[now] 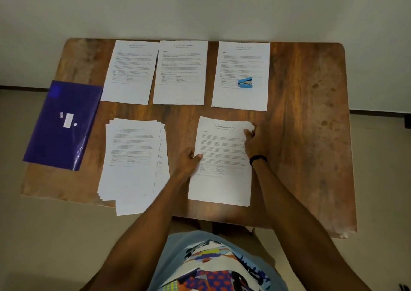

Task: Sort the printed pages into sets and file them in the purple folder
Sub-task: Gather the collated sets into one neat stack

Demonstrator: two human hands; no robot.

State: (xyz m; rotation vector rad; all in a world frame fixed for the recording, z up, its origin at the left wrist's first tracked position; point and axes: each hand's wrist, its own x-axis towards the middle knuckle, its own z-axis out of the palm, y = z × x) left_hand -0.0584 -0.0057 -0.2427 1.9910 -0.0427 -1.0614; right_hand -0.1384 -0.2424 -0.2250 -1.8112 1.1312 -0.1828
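A set of printed pages (222, 179) lies on the near right part of the wooden table (311, 135). My left hand (189, 159) grips its left edge, thumb on top. My right hand (253, 141) holds the set's upper right corner, fingers curled on the paper. A fanned stack of loose pages (131, 168) lies to the left, overhanging the table's front edge. Three single sets lie in a row at the back: left set (130, 72), middle set (180, 72), right set (241, 68). The purple folder (64, 124) lies shut at the table's left edge.
A blue stapler (245, 83) sits on the back right set. The folder hangs over the table's left edge. A wall runs behind the table. Bare wood shows on the table's right side. My lap is just below the front edge.
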